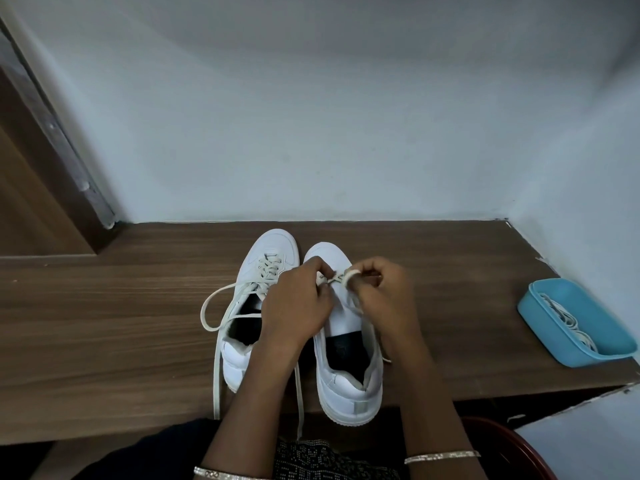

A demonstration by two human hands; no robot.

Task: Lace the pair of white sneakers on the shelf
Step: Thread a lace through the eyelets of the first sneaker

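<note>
Where the two white sneakers stand side by side on the shelf (104,306), toes to the wall (311,133), the right sneaker (346,393) has its lace (341,278) pinched near the toe by both hands: the left hand (298,303) with fingers (320,271) curled on one strand, the right hand (384,292) with a loop wound over a fingertip. The left sneaker (239,362), partly laced, trails loose ends (216,368) over the shelf edge. A blue tray (568,292) of spare laces (568,320) sits well apart.

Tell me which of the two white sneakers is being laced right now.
The sneaker on the right: left hand and right hand both pinch its lace. The sneaker on the left lies unheld, lace ends trailing loose.
</note>
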